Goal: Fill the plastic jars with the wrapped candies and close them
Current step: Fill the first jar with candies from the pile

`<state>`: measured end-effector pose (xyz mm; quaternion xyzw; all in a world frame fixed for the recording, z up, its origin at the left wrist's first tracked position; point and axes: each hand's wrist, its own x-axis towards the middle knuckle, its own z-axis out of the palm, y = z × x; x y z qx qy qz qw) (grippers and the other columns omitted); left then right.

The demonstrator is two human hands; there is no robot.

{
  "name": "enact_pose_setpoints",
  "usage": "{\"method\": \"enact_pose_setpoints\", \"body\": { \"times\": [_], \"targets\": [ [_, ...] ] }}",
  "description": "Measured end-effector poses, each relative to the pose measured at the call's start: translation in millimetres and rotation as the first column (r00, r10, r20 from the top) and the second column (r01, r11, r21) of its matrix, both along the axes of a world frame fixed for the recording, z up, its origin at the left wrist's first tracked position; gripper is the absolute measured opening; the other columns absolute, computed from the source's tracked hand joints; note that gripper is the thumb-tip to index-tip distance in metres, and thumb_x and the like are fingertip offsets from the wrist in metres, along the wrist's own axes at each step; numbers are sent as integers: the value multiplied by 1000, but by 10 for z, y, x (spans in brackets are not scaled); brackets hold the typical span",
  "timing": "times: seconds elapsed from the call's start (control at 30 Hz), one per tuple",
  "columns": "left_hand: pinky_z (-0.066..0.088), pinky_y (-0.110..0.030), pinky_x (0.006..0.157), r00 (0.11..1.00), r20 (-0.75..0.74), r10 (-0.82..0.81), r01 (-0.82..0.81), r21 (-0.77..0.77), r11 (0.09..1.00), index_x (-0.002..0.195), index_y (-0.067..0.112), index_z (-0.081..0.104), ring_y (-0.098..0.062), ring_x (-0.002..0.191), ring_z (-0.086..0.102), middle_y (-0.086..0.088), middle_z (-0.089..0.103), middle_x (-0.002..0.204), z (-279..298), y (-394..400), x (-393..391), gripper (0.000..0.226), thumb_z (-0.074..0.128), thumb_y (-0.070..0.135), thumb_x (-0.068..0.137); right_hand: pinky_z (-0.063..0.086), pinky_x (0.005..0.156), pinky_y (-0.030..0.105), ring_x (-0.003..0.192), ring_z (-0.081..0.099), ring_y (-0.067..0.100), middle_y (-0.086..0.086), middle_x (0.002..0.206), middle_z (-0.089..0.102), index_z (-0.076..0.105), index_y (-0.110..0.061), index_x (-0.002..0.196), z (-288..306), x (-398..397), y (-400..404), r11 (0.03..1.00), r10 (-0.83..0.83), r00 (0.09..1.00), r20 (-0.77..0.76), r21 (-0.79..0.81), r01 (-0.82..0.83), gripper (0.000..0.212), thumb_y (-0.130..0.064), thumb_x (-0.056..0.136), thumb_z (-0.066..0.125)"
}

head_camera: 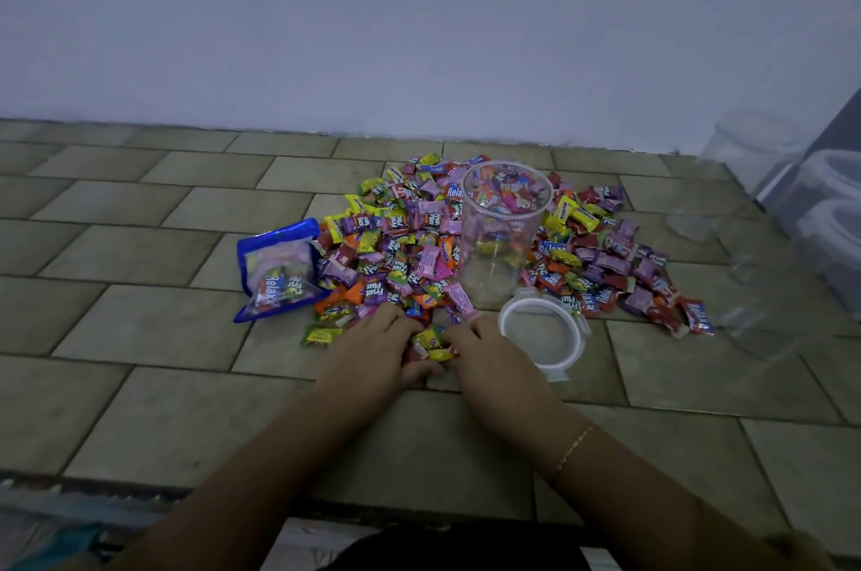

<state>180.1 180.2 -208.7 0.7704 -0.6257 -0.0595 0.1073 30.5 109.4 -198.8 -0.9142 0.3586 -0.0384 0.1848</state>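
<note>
Wrapped candies [431, 344] | cupped between my left hand [372, 354] and right hand [494, 360] | light, slippery, loose; scoop from beneath | jar [505, 235] just beyond

One jar [505, 230], one lid [543, 333], one bag [275, 272]

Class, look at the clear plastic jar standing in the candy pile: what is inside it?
The jar looks empty; candies behind show through its clear wall. Whether any lie on its bottom cannot be told.

Dim rm: tiled floor [140, 253], plain wall [372, 20].
</note>
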Motion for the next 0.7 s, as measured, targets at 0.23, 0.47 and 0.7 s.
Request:
{"method": "enact_pose_setpoints", "body": {
  "times": [0.23,0.47,0.7],
  "targets": [
    [33,-21,72,998,0,-56,56,-59,997,113,20,59,-14,97,56,3,52,111,3,-37,24,45,53,55,86,44,75,35,92,52,27,8,116,40,37,-22,132,25,18,-70,999,31,1000,0,12,-31,36,-24,96,43],
    [39,-21,77,993,-113,-25,17,-63,998,118,22,55,-7,96,48,5,46,115,97,-62,56,40,62,44,85,42,75,36,91,51,28,8,112,44,47,-14,111,85,18,-128,996,-36,997,69,83,30,15,-16,97,41],
    [36,-15,78,970,-236,57,-77,-73,994,110,23,62,-3,91,42,10,42,108,264,-180,132,24,66,24,87,30,53,12,68,47,1,-9,85,49,52,-20,91,480,-121,-268,978,-128,933,336,197,64,3,-20,93,54]
  ]
}}
